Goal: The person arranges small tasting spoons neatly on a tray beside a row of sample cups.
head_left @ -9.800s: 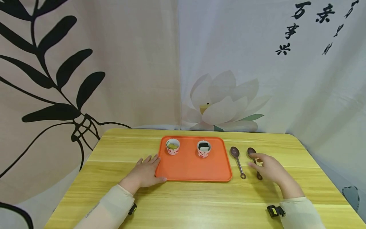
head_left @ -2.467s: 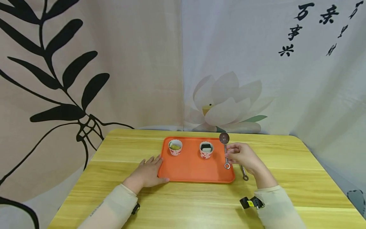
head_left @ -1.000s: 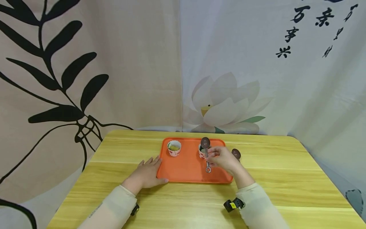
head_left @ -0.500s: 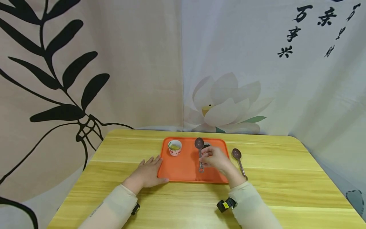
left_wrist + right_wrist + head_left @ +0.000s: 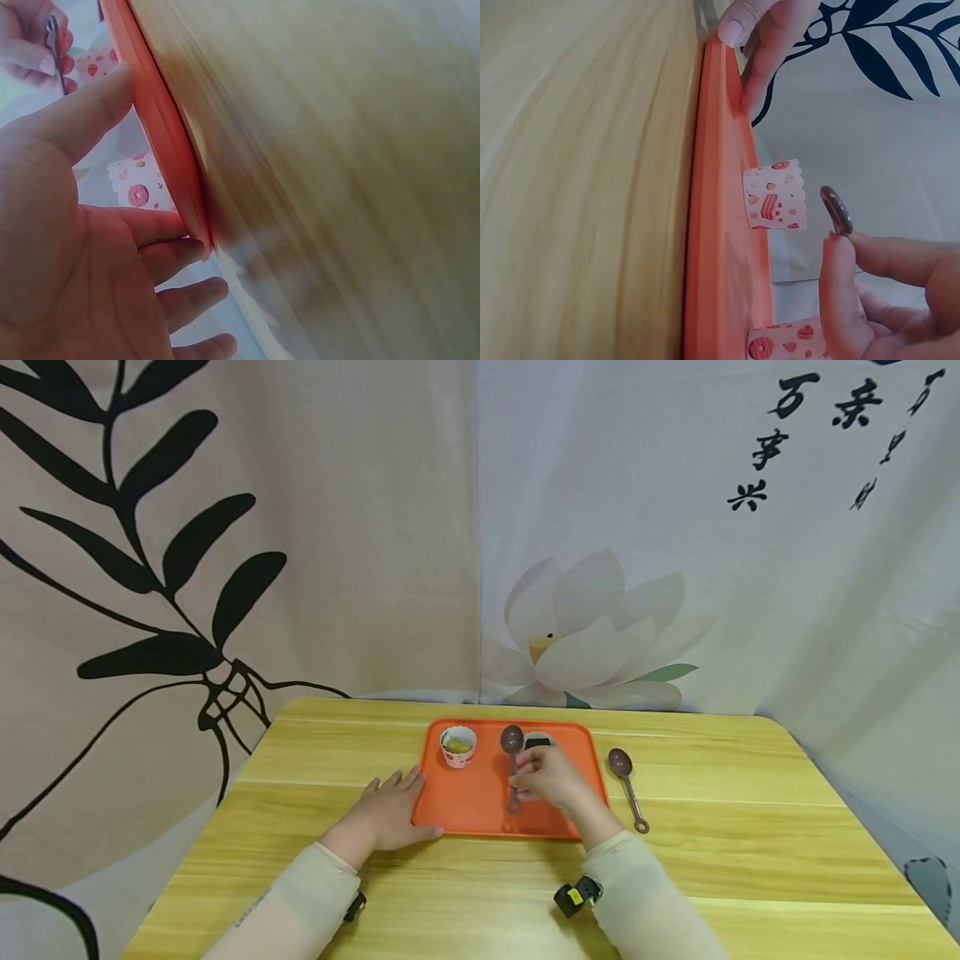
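Observation:
My right hand [image 5: 546,777] pinches a spoon [image 5: 512,740] by its handle between thumb and fingers, its brown bowl pointing away from me. The spoon is above an orange tray [image 5: 480,806], between two patterned paper cups. The left paper cup [image 5: 458,758] holds something yellowish and green. Partly hidden behind my right hand is the other paper cup [image 5: 539,738], with black and white contents. In the right wrist view the spoon [image 5: 836,211] shows over the tray, apart from the cups. My left hand [image 5: 378,817] rests at the tray's left edge, fingers straight, thumb at the near corner.
A second spoon [image 5: 626,777] lies on the wooden table [image 5: 465,893], right of the tray. Behind the table hangs a pale curtain [image 5: 375,527] printed with dark leaves, a lotus and characters.
Earlier, my right hand was at the rightmost spoon on the table; it then lifted that spoon and carried it left over the tray, past the right cup. My left hand stays at the tray.

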Tool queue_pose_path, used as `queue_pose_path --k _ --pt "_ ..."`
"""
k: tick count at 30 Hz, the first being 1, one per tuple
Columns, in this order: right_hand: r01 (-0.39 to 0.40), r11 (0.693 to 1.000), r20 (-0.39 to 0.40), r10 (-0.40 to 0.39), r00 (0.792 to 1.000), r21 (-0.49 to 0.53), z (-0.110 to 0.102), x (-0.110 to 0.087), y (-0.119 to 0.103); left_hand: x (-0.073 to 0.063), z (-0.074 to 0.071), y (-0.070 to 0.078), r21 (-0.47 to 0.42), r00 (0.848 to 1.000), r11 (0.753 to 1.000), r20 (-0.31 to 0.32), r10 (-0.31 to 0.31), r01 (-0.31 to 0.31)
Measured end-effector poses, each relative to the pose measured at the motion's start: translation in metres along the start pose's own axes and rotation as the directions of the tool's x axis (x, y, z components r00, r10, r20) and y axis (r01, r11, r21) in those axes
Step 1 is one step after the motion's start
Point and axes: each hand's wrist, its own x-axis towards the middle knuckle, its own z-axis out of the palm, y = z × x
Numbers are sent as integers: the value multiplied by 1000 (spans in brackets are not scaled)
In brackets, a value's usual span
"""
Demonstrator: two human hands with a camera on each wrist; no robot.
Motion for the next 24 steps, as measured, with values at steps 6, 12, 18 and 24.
queue_pose_path --k 6,12,18,24 --pt "-17 1000 -8 17 1000 21 7 6 2 0 0 0 -5 1000 1000 -5 0 0" --pt "-38 999 -21 39 999 32 14 12 7 0 0 0 -13 1000 1000 -3 -2 2" --pt "-53 998 -45 54 998 19 21 18 9 -1 0 0 -21 1000 1000 -2 -8 8" --pt "-80 997 -59 81 995 20 25 20 9 0 1 -1 -15 1000 1000 -4 -8 8"
